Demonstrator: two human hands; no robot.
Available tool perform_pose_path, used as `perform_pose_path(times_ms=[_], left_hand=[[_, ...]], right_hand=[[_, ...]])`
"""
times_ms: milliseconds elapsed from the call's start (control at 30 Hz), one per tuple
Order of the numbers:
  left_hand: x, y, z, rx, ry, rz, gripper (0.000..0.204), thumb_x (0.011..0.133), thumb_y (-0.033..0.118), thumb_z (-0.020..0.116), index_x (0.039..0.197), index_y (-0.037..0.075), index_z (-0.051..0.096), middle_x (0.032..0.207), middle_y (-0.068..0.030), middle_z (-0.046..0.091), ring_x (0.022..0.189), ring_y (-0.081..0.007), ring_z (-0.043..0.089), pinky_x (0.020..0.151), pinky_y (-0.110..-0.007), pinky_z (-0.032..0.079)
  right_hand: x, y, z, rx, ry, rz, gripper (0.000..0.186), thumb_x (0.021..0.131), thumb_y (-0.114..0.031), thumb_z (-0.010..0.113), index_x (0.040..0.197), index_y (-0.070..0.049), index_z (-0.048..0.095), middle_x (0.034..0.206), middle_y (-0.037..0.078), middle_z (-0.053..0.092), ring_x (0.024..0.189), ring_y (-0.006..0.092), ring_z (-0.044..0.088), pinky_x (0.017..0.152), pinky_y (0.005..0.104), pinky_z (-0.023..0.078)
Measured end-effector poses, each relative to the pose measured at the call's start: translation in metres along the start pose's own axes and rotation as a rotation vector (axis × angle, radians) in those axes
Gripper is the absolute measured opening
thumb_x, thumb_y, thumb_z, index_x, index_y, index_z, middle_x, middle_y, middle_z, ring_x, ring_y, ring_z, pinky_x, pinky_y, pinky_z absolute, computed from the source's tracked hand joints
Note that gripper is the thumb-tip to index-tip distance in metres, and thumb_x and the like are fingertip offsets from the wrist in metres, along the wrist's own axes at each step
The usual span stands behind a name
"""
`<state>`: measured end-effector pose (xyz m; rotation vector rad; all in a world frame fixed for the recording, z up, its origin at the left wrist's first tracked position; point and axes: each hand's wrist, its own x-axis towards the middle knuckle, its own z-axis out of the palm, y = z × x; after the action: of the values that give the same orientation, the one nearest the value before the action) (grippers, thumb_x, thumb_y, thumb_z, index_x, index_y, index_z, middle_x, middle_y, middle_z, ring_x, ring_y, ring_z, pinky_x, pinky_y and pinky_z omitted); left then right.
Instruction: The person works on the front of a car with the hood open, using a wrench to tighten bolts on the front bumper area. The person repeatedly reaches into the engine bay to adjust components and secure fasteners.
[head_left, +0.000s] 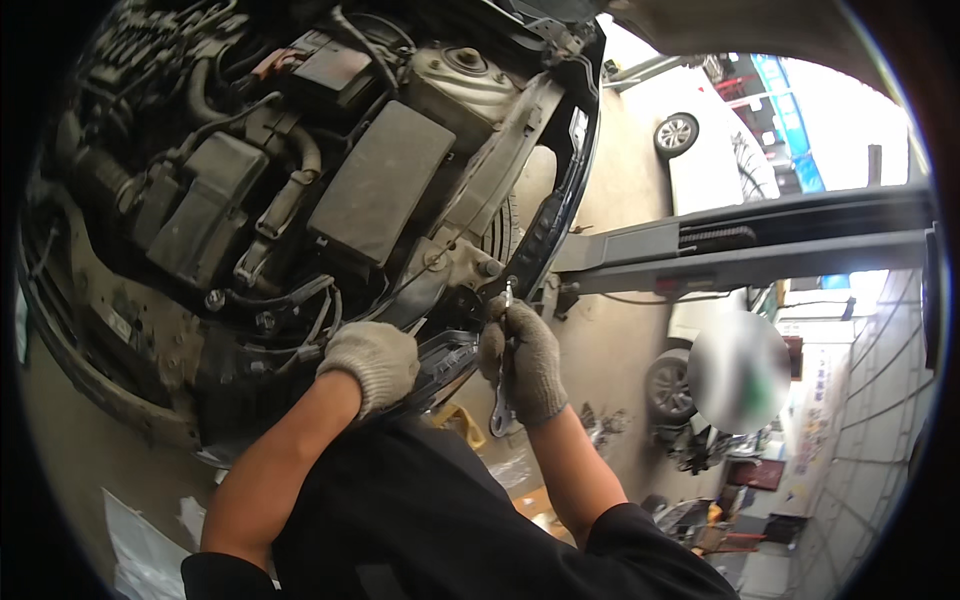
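My right hand (535, 365), in a grey knit glove, is closed round a metal wrench (501, 412). One end of the wrench sticks out below the fingers. Its upper end reaches a bolt spot on the black fender edge (545, 235) of a car. My left hand (372, 362), in a paler knit glove, rests at the front corner of the engine bay beside the headlight (447, 362). Its fingers are curled in and mostly hidden by the back of the hand, so what they hold cannot be made out.
Beside my left hand lies the open engine bay, with a black rectangular cover box (385, 180), an engine cover (205, 205) and hoses. A grey lift arm (640, 255) juts in from the right. White cars (705, 150) and a blurred person (740, 375) are beyond.
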<state>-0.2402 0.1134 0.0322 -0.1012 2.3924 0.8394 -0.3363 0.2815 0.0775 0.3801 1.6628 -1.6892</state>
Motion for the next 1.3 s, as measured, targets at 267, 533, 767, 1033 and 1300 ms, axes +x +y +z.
perform_pose_path(times_ms=[267, 533, 767, 1033, 1300], left_hand=[[-0.012, 0.013, 0.011, 0.06, 0.135, -0.136, 0.034, 0.096, 0.036, 0.052, 0.099, 0.005, 0.065, 0.08, -0.0181, 0.071, 0.083, -0.0378, 0.069, 0.076, -0.05, 0.054], [-0.087, 0.002, 0.044, -0.24, 0.826, -0.282, 0.019, 0.088, 0.019, 0.065, 0.098, 0.004, 0.071, 0.078, -0.0184, 0.07, 0.073, -0.0341, 0.07, 0.068, -0.041, 0.056], [-0.184, -0.073, 0.104, -0.528, 1.057, -0.519, 0.019, 0.087, 0.011, 0.064, 0.098, -0.003, 0.071, 0.089, -0.0198, 0.073, 0.082, -0.0314, 0.073, 0.076, -0.036, 0.056], [-0.258, -0.157, 0.128, -0.455, 1.101, -0.475, 0.024, 0.088, 0.022, 0.063, 0.102, 0.004, 0.07, 0.088, -0.0173, 0.072, 0.083, -0.0338, 0.07, 0.076, -0.041, 0.055], [-0.234, -0.153, 0.094, -0.359, 0.651, -0.352, 0.034, 0.087, 0.038, 0.063, 0.098, 0.007, 0.069, 0.094, -0.0196, 0.07, 0.093, -0.038, 0.067, 0.081, -0.047, 0.052]], right_hand=[[0.008, -0.004, -0.043, -0.235, -0.052, -0.192, 0.027, 0.096, -0.02, 0.048, 0.11, 0.002, 0.059, 0.069, 0.007, 0.061, 0.059, 0.012, 0.052, 0.058, 0.0249, 0.042], [0.025, 0.02, -0.062, -0.427, -0.178, -0.176, 0.022, 0.097, -0.013, 0.05, 0.108, 0.003, 0.058, 0.07, 0.009, 0.062, 0.061, 0.0146, 0.059, 0.06, 0.029, 0.049], [0.018, 0.016, -0.043, -1.062, -0.172, -0.587, 0.022, 0.097, -0.018, 0.051, 0.104, 0.0, 0.061, 0.075, 0.014, 0.065, 0.069, 0.0273, 0.064, 0.066, 0.0382, 0.051], [-0.087, 0.082, 0.058, -1.02, -0.187, -0.126, 0.016, 0.096, -0.017, 0.053, 0.097, -0.001, 0.058, 0.073, 0.004, 0.06, 0.065, 0.0131, 0.059, 0.058, 0.0286, 0.047], [-0.118, 0.136, 0.124, -1.403, -0.408, -0.408, 0.028, 0.097, -0.026, 0.051, 0.101, 0.001, 0.056, 0.076, 0.021, 0.065, 0.072, 0.0352, 0.067, 0.067, 0.0436, 0.05]])
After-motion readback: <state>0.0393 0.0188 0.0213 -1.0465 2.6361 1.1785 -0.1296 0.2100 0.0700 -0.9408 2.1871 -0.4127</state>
